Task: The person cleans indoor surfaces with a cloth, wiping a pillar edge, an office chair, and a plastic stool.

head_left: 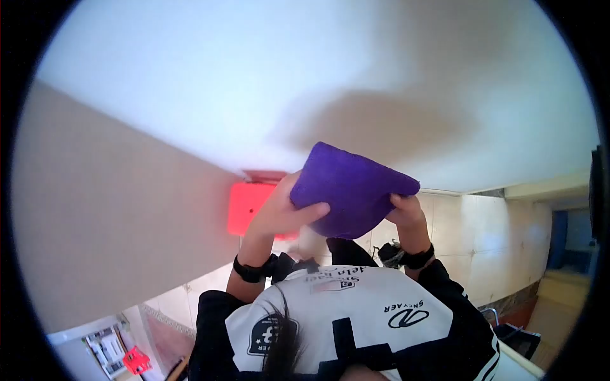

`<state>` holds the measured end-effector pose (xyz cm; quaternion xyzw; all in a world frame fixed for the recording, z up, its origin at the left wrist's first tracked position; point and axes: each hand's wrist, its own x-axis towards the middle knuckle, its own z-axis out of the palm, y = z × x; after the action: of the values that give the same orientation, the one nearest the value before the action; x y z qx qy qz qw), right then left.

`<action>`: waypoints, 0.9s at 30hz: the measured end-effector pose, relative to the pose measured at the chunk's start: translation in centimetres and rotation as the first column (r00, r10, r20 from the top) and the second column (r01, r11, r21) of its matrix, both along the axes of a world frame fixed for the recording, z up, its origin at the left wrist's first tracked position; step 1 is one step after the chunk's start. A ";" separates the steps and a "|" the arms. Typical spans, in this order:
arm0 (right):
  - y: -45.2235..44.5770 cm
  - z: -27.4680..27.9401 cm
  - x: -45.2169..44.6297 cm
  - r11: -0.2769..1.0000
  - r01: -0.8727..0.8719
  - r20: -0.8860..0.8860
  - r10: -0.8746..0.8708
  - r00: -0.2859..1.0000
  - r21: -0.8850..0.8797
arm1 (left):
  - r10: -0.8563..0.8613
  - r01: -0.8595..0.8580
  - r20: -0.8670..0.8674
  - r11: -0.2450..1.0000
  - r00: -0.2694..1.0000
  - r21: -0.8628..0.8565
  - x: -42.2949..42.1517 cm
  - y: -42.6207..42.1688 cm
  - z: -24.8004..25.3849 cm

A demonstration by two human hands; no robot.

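A folded purple cloth, soft and towel-like, is held up in front of my chest, close to the white wall. My left hand grips its left edge, thumb across the near face and fingers hidden behind. On the opposite side, my right hand pinches the edge near the right corner, with the thumb in front. Dark bands circle both wrists. Below and behind my left hand stands a red plastic stool, partly covered by my forearm.
A white wall rises ahead, and a grey-beige wall surface stands on the left. Light floor tiles run beneath me. A small red chair is at lower left; a dark item is at lower right.
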<state>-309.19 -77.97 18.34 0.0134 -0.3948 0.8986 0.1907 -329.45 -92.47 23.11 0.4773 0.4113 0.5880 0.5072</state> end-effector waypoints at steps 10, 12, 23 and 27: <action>-8.9 -2.4 1.3 0.644 0.759 0.393 -0.726 0.564 0.099 | -0.323 0.317 0.046 0.942 0.945 0.106 0.5 4.9 -5.6; -12.0 -1.8 0.0 0.504 0.792 0.412 -0.839 0.355 0.345 | -0.450 0.446 0.053 0.892 0.891 0.074 -0.2 5.6 -8.5; -18.8 -6.6 16.4 0.011 0.890 0.317 -0.936 -0.150 0.456 | -0.870 0.870 -0.052 0.492 0.491 -0.012 23.3 9.6 -11.8; -7.9 -7.4 25.8 0.002 0.913 0.362 -0.918 -0.160 0.408 | -0.887 0.891 0.094 0.441 0.451 -0.109 35.2 21.5 -15.2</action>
<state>-283.36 -85.88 10.93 -0.5250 -0.3239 0.4496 0.6459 -294.20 -70.96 7.91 0.5779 0.1353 0.2096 0.7771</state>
